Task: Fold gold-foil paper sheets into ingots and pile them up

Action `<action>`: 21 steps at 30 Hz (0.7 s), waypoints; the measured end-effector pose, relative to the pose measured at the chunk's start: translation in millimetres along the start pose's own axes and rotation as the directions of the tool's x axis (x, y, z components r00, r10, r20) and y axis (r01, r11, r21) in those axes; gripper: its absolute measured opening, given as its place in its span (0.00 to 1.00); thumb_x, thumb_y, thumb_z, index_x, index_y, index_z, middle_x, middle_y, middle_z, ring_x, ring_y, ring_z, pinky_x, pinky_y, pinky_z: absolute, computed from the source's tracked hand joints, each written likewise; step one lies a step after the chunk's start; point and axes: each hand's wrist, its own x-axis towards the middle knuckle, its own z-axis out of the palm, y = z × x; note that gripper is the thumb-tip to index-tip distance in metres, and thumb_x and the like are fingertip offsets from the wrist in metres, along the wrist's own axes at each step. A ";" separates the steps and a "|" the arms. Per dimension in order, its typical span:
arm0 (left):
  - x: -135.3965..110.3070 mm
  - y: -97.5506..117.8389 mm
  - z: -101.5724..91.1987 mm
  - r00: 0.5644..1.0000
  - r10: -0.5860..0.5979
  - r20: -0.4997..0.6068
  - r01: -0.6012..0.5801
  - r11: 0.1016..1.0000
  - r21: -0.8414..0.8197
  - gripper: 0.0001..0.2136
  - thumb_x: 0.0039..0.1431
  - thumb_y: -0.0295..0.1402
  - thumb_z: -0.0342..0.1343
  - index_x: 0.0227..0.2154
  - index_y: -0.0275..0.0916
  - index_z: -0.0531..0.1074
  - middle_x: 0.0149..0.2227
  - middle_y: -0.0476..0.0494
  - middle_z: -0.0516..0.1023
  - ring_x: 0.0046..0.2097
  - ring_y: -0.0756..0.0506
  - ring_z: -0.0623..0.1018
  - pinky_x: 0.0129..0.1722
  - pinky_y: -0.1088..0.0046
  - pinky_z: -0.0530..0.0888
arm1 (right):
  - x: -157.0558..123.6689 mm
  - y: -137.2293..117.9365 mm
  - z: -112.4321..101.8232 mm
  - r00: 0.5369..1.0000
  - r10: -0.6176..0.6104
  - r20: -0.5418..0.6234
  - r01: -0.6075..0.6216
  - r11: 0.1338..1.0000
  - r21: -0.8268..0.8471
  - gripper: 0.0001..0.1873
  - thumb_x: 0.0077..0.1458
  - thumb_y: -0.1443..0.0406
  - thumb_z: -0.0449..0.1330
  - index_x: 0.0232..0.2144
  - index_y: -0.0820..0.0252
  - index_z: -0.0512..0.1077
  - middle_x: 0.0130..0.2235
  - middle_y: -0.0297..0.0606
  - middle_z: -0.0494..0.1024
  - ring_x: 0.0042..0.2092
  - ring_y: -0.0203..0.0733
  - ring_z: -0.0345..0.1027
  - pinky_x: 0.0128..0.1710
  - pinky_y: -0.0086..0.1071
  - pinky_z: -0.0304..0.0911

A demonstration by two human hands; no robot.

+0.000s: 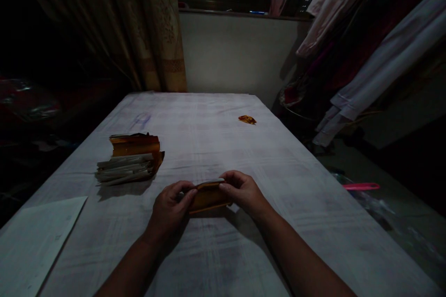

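Between my two hands is a sheet of gold foil paper (pixel 208 196), its upper edge folded over and a pale strip showing along the top. My left hand (pixel 173 204) pinches its left end between thumb and fingers. At the right end, the thumb and fingers of my right hand (pixel 243 191) are closed on the same sheet. To the left lies a stack of foil paper (pixel 127 169), with pale layered edges in front and a curled gold sheet behind. A small folded gold piece (pixel 247 119) sits toward the table's far right, apart from both hands.
A pale checked cloth covers the table (pixel 205 144). White paper (pixel 45 236) lies at the near left. Behind are a curtain (pixel 149 23) and a windowsill with a pink cup (pixel 279 0). Clothes (pixel 390 55) hang at the right, above a pink handle (pixel 361 186).
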 end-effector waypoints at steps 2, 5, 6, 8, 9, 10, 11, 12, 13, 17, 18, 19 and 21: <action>0.2 -0.8 -0.8 0.999 -0.010 0.035 0.011 0.999 -0.034 0.12 0.54 0.44 0.59 0.31 0.41 0.79 0.32 0.44 0.82 0.35 0.43 0.80 0.34 0.70 0.76 | 0.5 -0.6 -1.1 1.000 -0.030 0.007 0.030 0.999 0.028 0.25 0.34 0.52 0.76 0.33 0.57 0.75 0.27 0.30 0.74 0.27 0.35 0.67 0.26 0.28 0.63; 0.8 -1.1 -1.2 0.998 -0.026 0.055 0.030 0.997 -0.075 0.12 0.54 0.44 0.59 0.32 0.41 0.79 0.32 0.43 0.82 0.35 0.43 0.80 0.34 0.70 0.76 | -0.1 1.0 -2.8 0.999 -0.035 0.041 0.034 0.999 0.021 0.24 0.37 0.52 0.75 0.33 0.57 0.75 0.28 0.30 0.74 0.28 0.35 0.67 0.28 0.28 0.64; 1.0 -0.3 -1.2 0.998 -0.034 0.058 0.039 0.995 -0.091 0.12 0.54 0.44 0.60 0.31 0.41 0.78 0.32 0.44 0.82 0.36 0.43 0.80 0.34 0.70 0.76 | -0.6 1.7 -3.2 0.998 -0.023 0.056 0.023 1.000 0.013 0.23 0.37 0.51 0.75 0.32 0.57 0.75 0.28 0.30 0.74 0.28 0.35 0.67 0.28 0.28 0.63; 1.6 2.3 -1.1 0.996 -0.056 0.065 0.064 0.989 -0.130 0.12 0.53 0.44 0.60 0.31 0.41 0.78 0.31 0.45 0.81 0.35 0.43 0.79 0.35 0.70 0.76 | -1.5 2.2 -3.4 0.997 -0.002 0.076 0.002 1.000 -0.007 0.22 0.39 0.51 0.74 0.31 0.57 0.74 0.27 0.31 0.74 0.28 0.35 0.66 0.27 0.29 0.63; 1.9 3.9 -1.0 0.996 -0.068 0.064 0.077 0.985 -0.152 0.12 0.52 0.44 0.60 0.31 0.40 0.78 0.30 0.45 0.80 0.34 0.43 0.79 0.34 0.70 0.76 | -1.9 1.9 -3.3 0.997 -0.001 0.072 0.002 1.000 -0.016 0.22 0.39 0.51 0.74 0.31 0.57 0.74 0.27 0.31 0.73 0.28 0.35 0.66 0.28 0.29 0.62; 2.4 5.5 -1.1 0.995 -0.080 0.063 0.090 0.981 -0.174 0.12 0.51 0.44 0.61 0.30 0.40 0.77 0.30 0.46 0.80 0.33 0.44 0.79 0.34 0.70 0.75 | -2.1 1.2 -3.1 0.998 -0.007 0.060 0.008 1.000 -0.023 0.22 0.38 0.52 0.75 0.31 0.57 0.74 0.27 0.30 0.73 0.28 0.35 0.66 0.28 0.29 0.62; 2.9 6.8 -1.1 0.994 -0.092 0.062 0.103 0.975 -0.196 0.12 0.51 0.45 0.61 0.30 0.40 0.77 0.29 0.47 0.79 0.33 0.44 0.78 0.33 0.71 0.75 | -2.2 0.2 -2.8 0.999 -0.016 0.044 0.017 1.000 -0.025 0.23 0.37 0.53 0.75 0.33 0.56 0.74 0.28 0.30 0.72 0.28 0.35 0.65 0.29 0.30 0.63; 3.4 7.9 -1.2 0.993 -0.104 0.062 0.115 0.969 -0.218 0.12 0.50 0.45 0.62 0.29 0.40 0.76 0.28 0.47 0.79 0.32 0.45 0.78 0.33 0.71 0.74 | -2.3 -0.8 -2.5 0.999 -0.024 0.031 0.024 0.999 -0.024 0.24 0.35 0.54 0.75 0.34 0.55 0.74 0.28 0.29 0.72 0.29 0.35 0.66 0.29 0.30 0.63; 3.8 8.6 -1.3 0.991 -0.116 0.062 0.127 0.963 -0.238 0.13 0.49 0.45 0.63 0.29 0.40 0.76 0.28 0.47 0.78 0.32 0.45 0.77 0.32 0.71 0.74 | -2.3 -1.8 -2.3 0.999 -0.025 0.027 0.026 0.999 -0.018 0.26 0.34 0.55 0.76 0.36 0.54 0.74 0.29 0.29 0.72 0.29 0.35 0.66 0.30 0.30 0.64; 5.1 9.6 -1.6 0.982 -0.178 0.066 0.190 0.934 -0.301 0.13 0.45 0.44 0.65 0.28 0.40 0.74 0.27 0.49 0.76 0.30 0.47 0.75 0.30 0.73 0.72 | -3.5 -3.2 -2.1 0.995 0.030 0.093 -0.029 1.000 -0.008 0.26 0.34 0.55 0.75 0.36 0.56 0.74 0.27 0.29 0.71 0.26 0.34 0.64 0.27 0.29 0.61; 5.3 9.7 -1.6 0.979 -0.191 0.067 0.202 0.928 -0.312 0.14 0.44 0.44 0.65 0.27 0.40 0.74 0.26 0.49 0.76 0.29 0.47 0.75 0.29 0.74 0.71 | -4.0 -3.1 -2.1 0.991 0.053 0.119 -0.051 0.999 -0.014 0.24 0.35 0.54 0.75 0.34 0.57 0.73 0.26 0.28 0.71 0.25 0.33 0.62 0.26 0.29 0.60; 5.5 9.8 -1.6 0.977 -0.200 0.067 0.211 0.923 -0.321 0.14 0.43 0.44 0.65 0.27 0.40 0.74 0.25 0.50 0.75 0.29 0.48 0.74 0.29 0.74 0.71 | -4.7 -3.1 -1.9 0.987 0.074 0.142 -0.072 0.997 -0.019 0.23 0.36 0.53 0.74 0.31 0.57 0.72 0.24 0.28 0.70 0.24 0.32 0.61 0.24 0.28 0.59; 5.6 10.0 -1.5 0.975 -0.213 0.065 0.223 0.917 -0.331 0.14 0.42 0.44 0.66 0.26 0.39 0.74 0.24 0.50 0.74 0.28 0.48 0.73 0.27 0.75 0.69 | -6.0 -4.0 -1.3 0.982 0.099 0.164 -0.098 0.995 -0.015 0.22 0.37 0.52 0.74 0.27 0.57 0.69 0.22 0.27 0.69 0.22 0.31 0.60 0.23 0.28 0.57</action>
